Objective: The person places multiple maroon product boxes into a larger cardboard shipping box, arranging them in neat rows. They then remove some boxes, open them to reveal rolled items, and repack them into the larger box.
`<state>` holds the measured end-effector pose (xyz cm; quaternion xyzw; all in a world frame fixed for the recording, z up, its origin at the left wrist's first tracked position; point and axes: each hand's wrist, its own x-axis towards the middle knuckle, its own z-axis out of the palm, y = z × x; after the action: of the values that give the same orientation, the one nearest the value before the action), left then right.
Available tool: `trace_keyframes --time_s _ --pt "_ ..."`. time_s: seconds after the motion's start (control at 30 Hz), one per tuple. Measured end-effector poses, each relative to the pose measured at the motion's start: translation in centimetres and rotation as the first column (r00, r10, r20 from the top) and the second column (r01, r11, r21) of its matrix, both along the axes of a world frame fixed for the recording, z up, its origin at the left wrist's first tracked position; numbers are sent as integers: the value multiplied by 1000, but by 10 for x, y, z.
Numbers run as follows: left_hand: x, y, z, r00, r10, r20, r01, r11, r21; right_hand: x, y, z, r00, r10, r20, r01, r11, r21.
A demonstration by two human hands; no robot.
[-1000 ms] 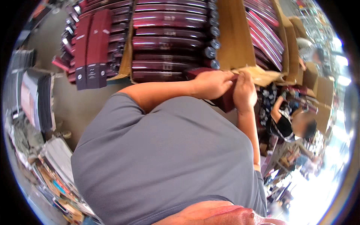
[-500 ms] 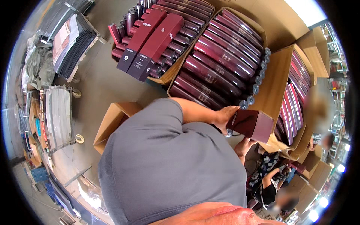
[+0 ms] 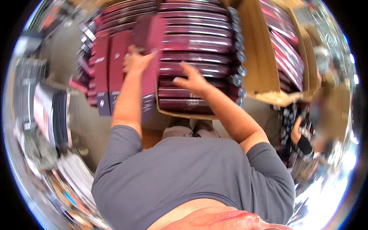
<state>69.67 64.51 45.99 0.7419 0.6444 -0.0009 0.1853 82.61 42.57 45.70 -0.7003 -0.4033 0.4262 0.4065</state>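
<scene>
My left hand (image 3: pixel 137 61) is over a long maroon box (image 3: pixel 150 80), its thumb and fingers spread; it seems to touch the box, though blur hides the exact contact. That box lies lengthwise beside two similar maroon boxes with dark ends, a middle box (image 3: pixel 117 69) and a left box (image 3: pixel 101 73). To the right, my right hand (image 3: pixel 193 81) hovers with fingers apart and nothing in it, above a row of shiny wrapped maroon cylinders (image 3: pixel 195 42) in a carton.
The boxes rest on more maroon cylinders (image 3: pixel 126 15) at the left. At the right stands another open carton (image 3: pixel 264 57) of wrapped maroon pieces. A co-worker's arm (image 3: pixel 297 130) shows beyond it. Stacked dark and pale sheets (image 3: pixel 59 119) stand at far left.
The maroon box, earlier held upright in both hands at the right, is now apparently lying beside the other two. My body has turned left, and the hands are apart.
</scene>
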Motion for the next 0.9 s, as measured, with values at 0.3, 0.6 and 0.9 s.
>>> trace_keyframes --time_s 0.3,0.6,0.9 --pt "-47 49 -127 919 22 -393 99 953 285 -28 -232 -136 919 -373 -127 263 821 -507" --pt "-190 108 -148 941 320 -105 -268 901 341 -47 -139 -166 877 -153 -455 -75 893 -444" --pt "-348 230 -195 785 494 374 -339 848 -407 -122 205 -191 836 -112 -538 47 990 -132"
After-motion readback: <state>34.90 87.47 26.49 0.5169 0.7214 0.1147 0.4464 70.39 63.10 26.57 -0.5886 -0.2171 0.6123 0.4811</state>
